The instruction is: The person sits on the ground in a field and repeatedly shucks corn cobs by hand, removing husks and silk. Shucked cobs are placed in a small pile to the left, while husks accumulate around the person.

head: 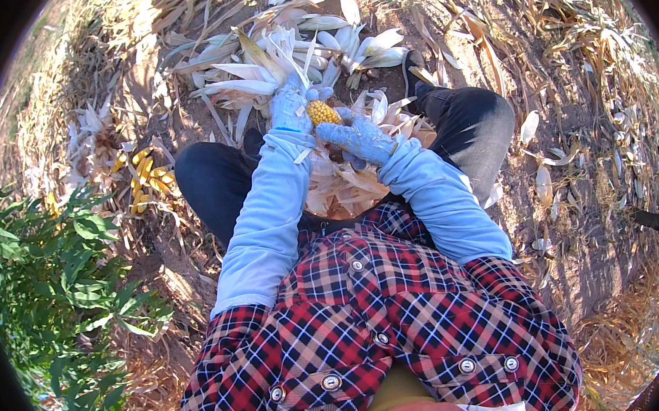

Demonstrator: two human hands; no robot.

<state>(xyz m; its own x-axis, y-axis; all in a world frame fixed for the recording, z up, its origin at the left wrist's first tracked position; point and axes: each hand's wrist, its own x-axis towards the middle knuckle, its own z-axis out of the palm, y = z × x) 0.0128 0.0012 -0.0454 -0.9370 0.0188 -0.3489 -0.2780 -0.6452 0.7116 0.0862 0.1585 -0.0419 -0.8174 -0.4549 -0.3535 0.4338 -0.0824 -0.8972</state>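
Observation:
Between my two gloved hands lies a yellow corn cob (pixel 322 113) with its kernels bared. My left hand (pixel 290 106), in a pale blue glove, grips pale husk leaves (pixel 266 75) at the cob's upper end. My right hand (pixel 357 136), gloved alike, has its fingers at the cob's lower end; its palm side is hidden. Just beyond my hands is a heap of ears in pale husks (pixel 318 40). Loose dry husks (pixel 339 185) lie on the ground between my legs.
Several bare yellow cobs (pixel 147 175) lie in a pile beyond my left knee (pixel 207 182). A green leafy plant (pixel 66 292) stands at the left. Dry corn stalks and leaves (pixel 586 21) cover the soil at the upper right, and my right knee (pixel 481 120) is bent outward.

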